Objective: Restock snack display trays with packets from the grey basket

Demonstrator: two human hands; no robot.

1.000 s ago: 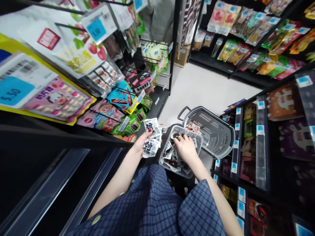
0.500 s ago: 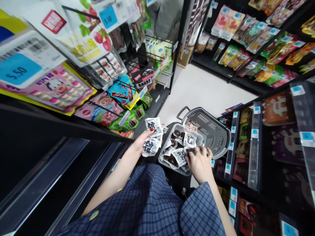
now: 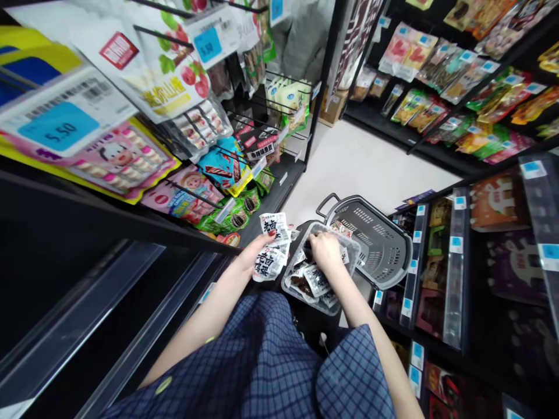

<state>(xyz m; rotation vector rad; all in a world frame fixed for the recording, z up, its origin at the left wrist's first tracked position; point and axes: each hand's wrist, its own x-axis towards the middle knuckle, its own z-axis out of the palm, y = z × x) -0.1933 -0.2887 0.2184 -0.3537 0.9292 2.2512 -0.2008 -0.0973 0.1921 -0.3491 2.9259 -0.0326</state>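
Observation:
My left hand (image 3: 255, 251) is closed on a bunch of small white snack packets (image 3: 271, 247) with black characters, held just left of a clear plastic bin (image 3: 301, 291). The bin holds several similar packets with dark contents. My right hand (image 3: 325, 251) reaches into the far end of the bin, fingers curled down among the packets; what they grip is hidden. A grey shopping basket (image 3: 379, 238) lies tipped on the floor just right of the bin.
Hanging snack bags with blue price tags (image 3: 59, 127) fill the pegs on the left. Black shelves of packets (image 3: 441, 244) stand close on the right. A pale floor aisle (image 3: 362, 163) runs ahead to more shelves and a cardboard box (image 3: 331, 105).
My right hand moved from the bin's near right edge back to its far end, among the packets. My left hand kept its packets in about the same place.

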